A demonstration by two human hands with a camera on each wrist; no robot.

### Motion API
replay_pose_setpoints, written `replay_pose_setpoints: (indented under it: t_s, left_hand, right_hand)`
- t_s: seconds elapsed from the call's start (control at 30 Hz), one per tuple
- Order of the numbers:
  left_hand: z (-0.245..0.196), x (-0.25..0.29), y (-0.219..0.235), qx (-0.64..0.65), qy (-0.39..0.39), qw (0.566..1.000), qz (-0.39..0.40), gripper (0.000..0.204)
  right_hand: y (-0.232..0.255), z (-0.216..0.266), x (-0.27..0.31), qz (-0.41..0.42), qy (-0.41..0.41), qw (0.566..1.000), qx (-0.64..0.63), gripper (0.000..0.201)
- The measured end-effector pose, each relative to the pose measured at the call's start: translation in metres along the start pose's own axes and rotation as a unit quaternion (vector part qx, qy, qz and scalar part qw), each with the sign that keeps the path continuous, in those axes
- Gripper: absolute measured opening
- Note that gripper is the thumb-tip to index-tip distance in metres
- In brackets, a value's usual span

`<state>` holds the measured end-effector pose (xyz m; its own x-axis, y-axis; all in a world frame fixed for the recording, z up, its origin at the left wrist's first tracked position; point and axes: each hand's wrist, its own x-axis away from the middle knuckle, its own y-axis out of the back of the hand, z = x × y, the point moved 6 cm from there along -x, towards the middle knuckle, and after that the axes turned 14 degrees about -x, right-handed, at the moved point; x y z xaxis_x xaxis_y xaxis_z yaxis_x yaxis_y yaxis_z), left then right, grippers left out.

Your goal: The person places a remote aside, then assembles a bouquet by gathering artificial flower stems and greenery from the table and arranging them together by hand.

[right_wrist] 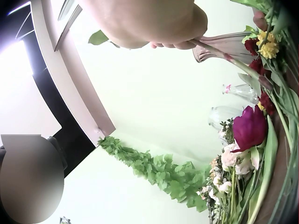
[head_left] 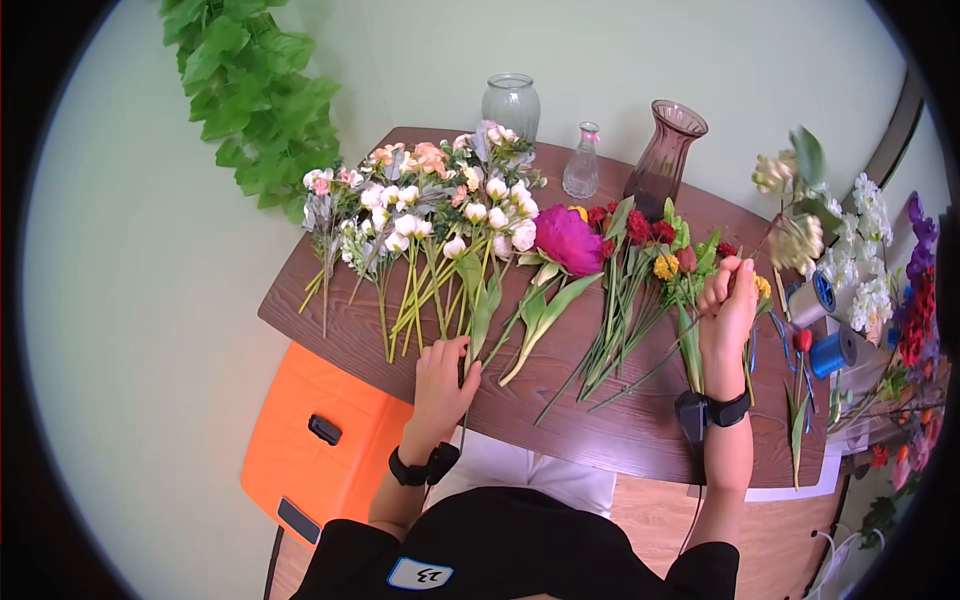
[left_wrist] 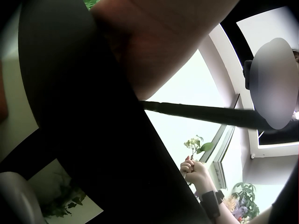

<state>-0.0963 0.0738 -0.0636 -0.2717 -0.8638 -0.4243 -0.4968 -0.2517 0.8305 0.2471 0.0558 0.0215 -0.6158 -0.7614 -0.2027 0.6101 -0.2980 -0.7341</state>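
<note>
My right hand (head_left: 728,305) is raised over the right side of the table and grips a cream flower stem (head_left: 797,243) with green leaves. Its blossoms look blurred in the head view. In the right wrist view the bare lower stem (right_wrist: 229,58) sticks out below the fist. Near the table's front edge, my left hand (head_left: 440,385) rests palm down beside the cut ends of the white flowers (head_left: 405,225). A thin stem runs between its thumb and forefinger; in the left wrist view this dark stem (left_wrist: 201,112) juts past the table edge.
Across the wooden table (head_left: 330,290) lie a magenta peony (head_left: 568,240) and red and yellow flowers (head_left: 640,228). Behind them stand a wide glass vase (head_left: 510,105), a small glass bottle (head_left: 582,165) and a purple vase (head_left: 665,150). Ribbon spools (head_left: 832,354) sit at right.
</note>
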Motion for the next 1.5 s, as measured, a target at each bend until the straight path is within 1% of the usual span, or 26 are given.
replay_pose_setpoints:
  t_s: [0.1,0.13,0.17,0.3,0.4,0.43,0.5,0.53,0.57,0.6,0.63,0.67,0.7,0.73,0.77,0.8,0.87,0.9,0.97,1.03,1.13,1.2,1.23,1.33,1.43,1.5]
  left_hand:
    - [0.001,0.0,-0.002,0.001,0.0,1.0,0.006,0.033]
    - [0.002,-0.001,-0.002,0.003,0.001,1.0,0.011,0.033]
    - [0.003,0.0,-0.002,0.001,0.001,1.0,0.013,0.033]
    - [0.001,-0.001,-0.002,0.001,0.003,1.0,0.019,0.034]
    - [0.0,-0.001,-0.002,0.001,0.001,1.0,0.017,0.034]
    - [0.0,-0.001,-0.001,0.001,-0.001,1.0,0.012,0.034]
    - [0.0,-0.002,-0.001,0.003,-0.002,1.0,0.014,0.034]
    - [0.0,-0.002,-0.001,0.004,0.0,1.0,0.014,0.034]
    - [-0.001,-0.001,-0.002,0.004,-0.002,1.0,0.016,0.034]
    - [-0.001,-0.002,-0.002,0.001,-0.001,1.0,0.013,0.034]
    - [-0.001,-0.001,-0.002,-0.003,0.0,1.0,0.01,0.033]
    - [-0.001,-0.001,-0.003,-0.002,-0.003,1.0,0.012,0.033]
    - [0.0,-0.001,-0.004,-0.005,-0.003,1.0,0.009,0.033]
    - [0.0,-0.001,-0.004,-0.008,-0.003,1.0,0.005,0.033]
    - [-0.001,-0.002,-0.004,-0.007,-0.007,1.0,0.007,0.033]
    - [-0.001,-0.002,-0.004,-0.004,-0.004,1.0,0.007,0.033]
    - [-0.002,-0.001,-0.003,-0.001,-0.004,1.0,0.008,0.033]
    - [-0.002,-0.002,-0.003,-0.002,-0.001,1.0,0.01,0.033]
    - [-0.002,-0.001,-0.003,-0.004,0.001,1.0,0.013,0.033]
    - [-0.001,-0.001,-0.004,-0.004,-0.005,1.0,0.01,0.033]
    - [0.0,-0.001,-0.004,-0.001,-0.009,1.0,0.013,0.033]
    - [0.0,0.0,-0.003,-0.001,-0.012,1.0,0.01,0.034]
    - [0.0,0.0,-0.003,0.002,-0.016,1.0,0.008,0.034]
    - [0.0,0.0,-0.003,-0.001,-0.02,1.0,0.004,0.034]
    - [0.001,0.0,-0.003,0.001,-0.017,1.0,0.009,0.034]
    - [0.002,0.001,-0.004,0.003,-0.017,1.0,0.007,0.034]
  right_hand:
    - [-0.01,0.0,0.004,0.053,0.015,0.997,0.046,0.024]
    - [-0.014,0.004,0.006,0.071,0.049,0.994,0.06,0.023]
    - [-0.016,0.005,0.007,0.069,0.048,0.995,0.058,0.023]
    - [-0.013,0.026,0.006,0.057,0.148,0.979,0.127,0.023]
    - [0.01,0.033,0.003,-0.093,0.235,0.956,0.15,0.022]
    - [0.016,0.032,-0.003,-0.095,0.236,0.955,0.151,0.022]
    - [0.031,0.038,-0.013,-0.055,0.323,0.939,0.108,0.024]
    - [0.017,0.037,-0.007,-0.052,0.268,0.961,0.051,0.023]
    - [0.03,0.036,-0.012,-0.054,0.27,0.96,0.052,0.023]
    - [0.037,0.046,-0.009,-0.041,0.426,0.847,0.315,0.023]
    - [0.032,0.044,-0.004,-0.024,0.536,0.644,0.545,0.023]
    - [0.02,0.049,-0.009,0.016,0.451,0.781,0.431,0.025]
    - [0.025,0.04,-0.016,-0.044,0.231,0.968,0.088,0.031]
    - [0.027,0.037,-0.02,-0.023,0.167,0.986,0.015,0.033]
    - [0.028,0.033,-0.024,-0.001,0.101,0.993,-0.058,0.034]
    - [0.027,0.035,-0.024,-0.004,0.103,0.993,-0.057,0.034]
    - [0.025,0.02,-0.024,-0.048,-0.016,0.997,-0.052,0.037]
    - [0.024,0.02,-0.024,-0.05,-0.014,0.997,-0.053,0.037]
    - [0.022,0.011,-0.022,-0.043,-0.09,0.994,-0.033,0.038]
    - [0.018,0.008,-0.017,-0.036,-0.098,0.994,-0.028,0.037]
    - [0.011,0.014,-0.013,-0.041,-0.062,0.997,0.005,0.037]
    - [0.006,0.031,-0.01,-0.047,0.057,0.988,0.134,0.033]
    - [0.008,0.028,-0.011,-0.045,0.056,0.989,0.133,0.033]
    - [0.007,0.041,-0.012,0.015,0.203,0.955,0.215,0.027]
    - [0.006,0.045,-0.01,0.009,0.25,0.943,0.22,0.028]
    - [0.015,0.044,-0.016,0.012,0.231,0.957,0.177,0.029]
